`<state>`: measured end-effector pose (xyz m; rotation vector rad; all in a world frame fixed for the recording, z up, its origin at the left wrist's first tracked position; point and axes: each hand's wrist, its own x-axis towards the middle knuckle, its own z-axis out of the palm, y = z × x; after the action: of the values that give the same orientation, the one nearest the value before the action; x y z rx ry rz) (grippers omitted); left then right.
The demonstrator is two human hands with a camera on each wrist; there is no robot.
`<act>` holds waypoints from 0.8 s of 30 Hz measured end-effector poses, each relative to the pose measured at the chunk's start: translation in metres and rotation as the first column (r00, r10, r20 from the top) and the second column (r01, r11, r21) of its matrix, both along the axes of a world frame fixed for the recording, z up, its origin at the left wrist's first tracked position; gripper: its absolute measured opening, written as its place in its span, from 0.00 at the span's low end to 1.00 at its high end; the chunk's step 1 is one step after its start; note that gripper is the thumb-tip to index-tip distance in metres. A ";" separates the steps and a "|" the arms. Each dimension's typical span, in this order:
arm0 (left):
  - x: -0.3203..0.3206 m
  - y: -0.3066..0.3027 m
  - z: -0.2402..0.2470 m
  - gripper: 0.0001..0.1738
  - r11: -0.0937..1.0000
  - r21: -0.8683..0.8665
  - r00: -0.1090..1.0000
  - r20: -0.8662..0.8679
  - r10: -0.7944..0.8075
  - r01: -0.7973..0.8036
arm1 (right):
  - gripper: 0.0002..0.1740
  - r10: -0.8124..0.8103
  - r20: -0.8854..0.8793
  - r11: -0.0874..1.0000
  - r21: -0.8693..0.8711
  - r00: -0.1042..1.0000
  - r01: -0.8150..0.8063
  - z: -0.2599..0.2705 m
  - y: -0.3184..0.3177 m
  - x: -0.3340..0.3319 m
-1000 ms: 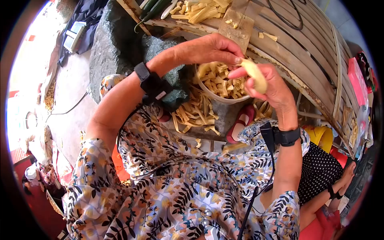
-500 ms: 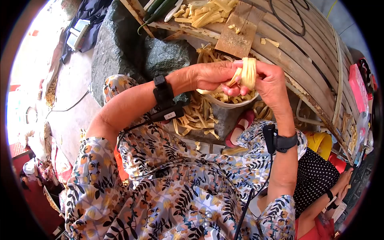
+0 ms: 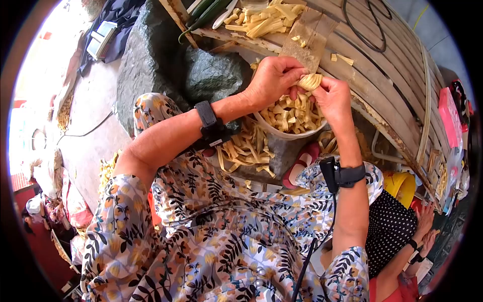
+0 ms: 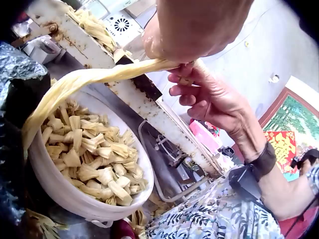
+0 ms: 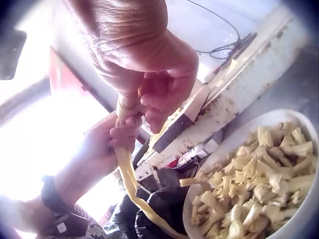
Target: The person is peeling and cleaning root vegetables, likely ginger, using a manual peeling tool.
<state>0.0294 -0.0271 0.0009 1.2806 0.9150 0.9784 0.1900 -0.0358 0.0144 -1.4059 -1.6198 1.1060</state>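
Both hands meet in front of the body above a white bucket [image 3: 287, 134] of short knotted yellow pieces [image 3: 294, 115]. Between them is a pale yellow strip [image 3: 310, 81], bunched into a small pleated roll at the fingertips. My left hand [image 3: 271, 83] pinches it from one side with thumb and fingers. From the other side my right hand [image 3: 334, 98] grips the roll, fingers curled. In the left wrist view a long tail of the strip [image 4: 89, 77] hangs past the bucket's rim. The right wrist view shows this tail below the left hand [image 5: 112, 142].
A slatted bench [image 3: 372, 75] with a rusty frame stands ahead, bearing a small wooden board [image 3: 307, 40] and a heap of yellow strips [image 3: 264, 20]. Dark green plastic [image 3: 211, 73] lies left of the bucket. Loose strips [image 3: 246, 148] lie on the floor. Another person's arm [image 3: 392, 269] shows at lower right.
The strip, looped round the right hand's fingers half a second ago, is now a compact roll at the fingertips. The left hand has moved up over the bucket, uncovering more knotted pieces.
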 end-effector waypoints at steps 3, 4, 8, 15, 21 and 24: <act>-0.002 0.000 0.002 0.13 0.995 0.071 0.993 -0.102 -0.063 0.070 | 0.08 0.043 -0.025 0.995 -0.094 0.999 -0.045 -0.008 0.003 0.003; -0.003 -0.002 0.004 0.14 0.990 0.105 0.982 -0.170 -0.077 0.096 | 0.07 0.050 -0.018 0.995 -0.082 0.999 -0.051 -0.016 0.003 0.003; 0.001 -0.004 -0.004 0.16 0.910 0.404 0.915 -0.395 0.079 0.096 | 0.06 -0.034 0.118 0.936 0.353 0.992 -0.010 -0.028 -0.004 -0.008; 0.010 -0.003 0.008 0.13 0.945 -0.327 0.981 0.188 0.053 0.012 | 0.06 -0.061 -0.332 0.914 0.360 0.941 0.186 -0.004 -0.007 -0.005; 0.007 -0.003 0.012 0.16 0.921 -0.322 0.960 0.241 -0.142 0.217 | 0.09 -0.334 -0.714 0.930 -0.146 0.615 0.336 0.009 0.004 0.023; 0.000 0.000 0.008 0.16 0.915 -0.317 0.961 0.199 -0.194 0.251 | 0.11 -0.295 -0.646 0.954 -0.161 0.704 0.252 0.003 0.005 0.026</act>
<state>0.0299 -0.0276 0.0089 0.9698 0.7517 0.6970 0.2164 -0.0309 0.0177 -1.0532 -0.8314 1.2864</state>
